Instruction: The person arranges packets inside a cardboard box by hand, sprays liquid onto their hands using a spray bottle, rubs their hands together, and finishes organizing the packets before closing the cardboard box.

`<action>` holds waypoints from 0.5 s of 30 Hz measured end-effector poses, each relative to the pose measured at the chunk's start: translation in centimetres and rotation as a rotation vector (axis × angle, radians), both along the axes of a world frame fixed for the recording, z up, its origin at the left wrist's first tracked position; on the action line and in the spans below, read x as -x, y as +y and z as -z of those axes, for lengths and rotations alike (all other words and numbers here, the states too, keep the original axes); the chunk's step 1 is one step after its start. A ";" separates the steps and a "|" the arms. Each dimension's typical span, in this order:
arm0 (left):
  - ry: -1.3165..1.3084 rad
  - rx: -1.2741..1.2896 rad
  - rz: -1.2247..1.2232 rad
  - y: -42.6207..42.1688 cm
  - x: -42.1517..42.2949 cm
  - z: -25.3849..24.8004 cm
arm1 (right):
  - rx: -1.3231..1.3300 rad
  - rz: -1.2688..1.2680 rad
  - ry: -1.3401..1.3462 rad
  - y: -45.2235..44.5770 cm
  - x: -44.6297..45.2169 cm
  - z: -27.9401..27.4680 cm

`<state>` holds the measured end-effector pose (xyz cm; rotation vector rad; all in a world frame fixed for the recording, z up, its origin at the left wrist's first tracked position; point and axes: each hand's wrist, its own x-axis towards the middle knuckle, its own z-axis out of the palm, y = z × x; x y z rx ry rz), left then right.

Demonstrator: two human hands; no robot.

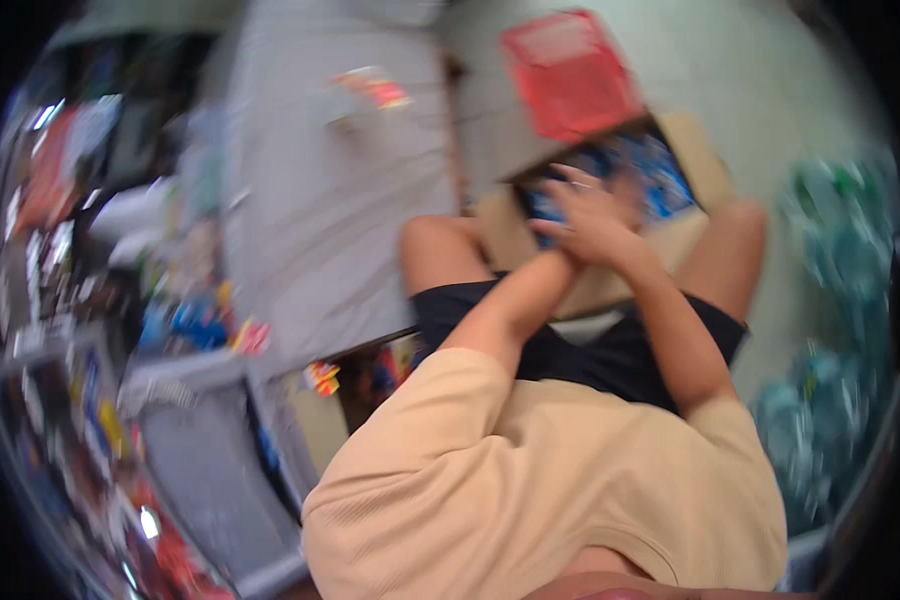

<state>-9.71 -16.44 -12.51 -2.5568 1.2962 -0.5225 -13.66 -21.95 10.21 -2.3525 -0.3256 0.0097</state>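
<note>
My forearms cross over an open cardboard box (715, 165) between my knees. Many blue, shiny packets (670, 185) fill the box. My right hand (592, 215) is on top, over the near left part of the box, its fingers spread and pointing left, with a ring on one finger. Nothing shows in its grasp. Beneath and just beyond it, my left hand (626, 192) reaches over the packets. It is partly covered and smeared by motion, so its fingers and anything in them cannot be made out.
A red plastic basket (575, 80) is on the floor beyond the box. To the left stands a grey-covered table (320, 220) with a small colourful packet (380, 90) on it. Cluttered goods line the far left. Clear greenish plastic bottles (820, 400) are at the right.
</note>
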 end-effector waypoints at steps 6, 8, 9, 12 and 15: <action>0.523 -0.404 0.386 11.9 -8.7 -24.2 | -0.339 -0.041 -0.126 0.8 -0.6 -4.3; 0.623 -0.614 -0.061 13.6 -11.6 -33.8 | -0.394 -0.041 -0.131 0.9 -0.7 -4.7; 0.504 -0.407 0.034 16.1 -13.0 -38.3 | -0.440 -0.019 -0.134 1.1 -0.7 -4.7; 0.310 -0.310 -0.299 22.4 -18.1 -50.0 | -0.541 0.023 -0.132 1.1 -0.8 -4.5; 0.136 -0.812 -0.607 29.5 -21.3 -61.2 | -0.524 0.034 -0.125 0.2 -1.0 -3.5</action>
